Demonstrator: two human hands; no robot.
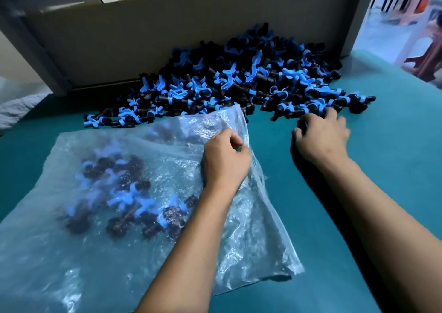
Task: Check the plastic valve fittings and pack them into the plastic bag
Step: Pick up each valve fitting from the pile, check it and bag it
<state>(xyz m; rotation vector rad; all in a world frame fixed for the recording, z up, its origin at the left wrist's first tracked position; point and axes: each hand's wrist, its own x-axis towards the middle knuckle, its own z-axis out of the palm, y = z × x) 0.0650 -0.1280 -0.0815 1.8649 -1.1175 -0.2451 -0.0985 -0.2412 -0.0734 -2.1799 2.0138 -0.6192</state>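
Valve fittings (239,83), black with blue handles, lay heaped on teal table (382,145) against cardboard box (119,44). More sat inside clear plastic bag (95,217) nearer person. Left hand (224,162) pinched bag's raised edge. Right hand (323,138), fingers curled, reached into heap's near edge; grasp could not be told.

Two bare forearms in view, no sleeves visible up to the frame edge, no gloves. Left hand (226,157) and right hand (321,136): no rings, watch, bracelet or wristband on what shows of the backs and wrists. Nails short and unpainted where visible; most fingertips are hidden, nothing else of the person in frame.
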